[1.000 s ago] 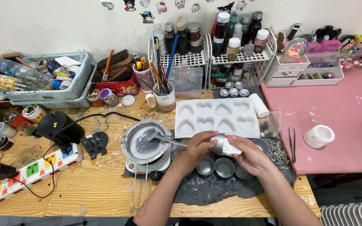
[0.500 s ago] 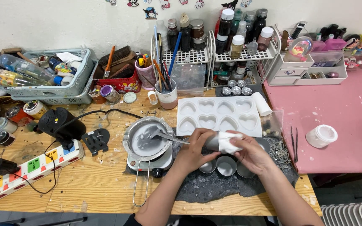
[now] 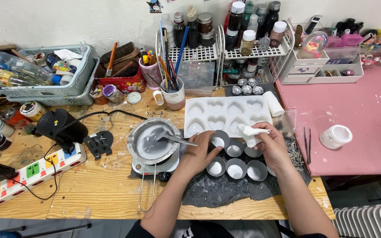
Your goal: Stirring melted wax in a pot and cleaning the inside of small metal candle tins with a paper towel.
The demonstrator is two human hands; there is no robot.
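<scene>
Head view, centre of frame: a person's left hand (image 3: 198, 152) curls its grip around a small round metal cup (image 3: 220, 139) on the dark mat (image 3: 225, 191), while the right hand (image 3: 273, 147) pinches a crumpled white tissue (image 3: 248, 133) just below the white heart-shaped mould (image 3: 225, 113) on the wooden table (image 3: 89, 189).

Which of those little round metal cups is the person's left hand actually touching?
The back-left cup, right beside the white heart mould. The left hand grips its rim; the other cups sit untouched.
</scene>
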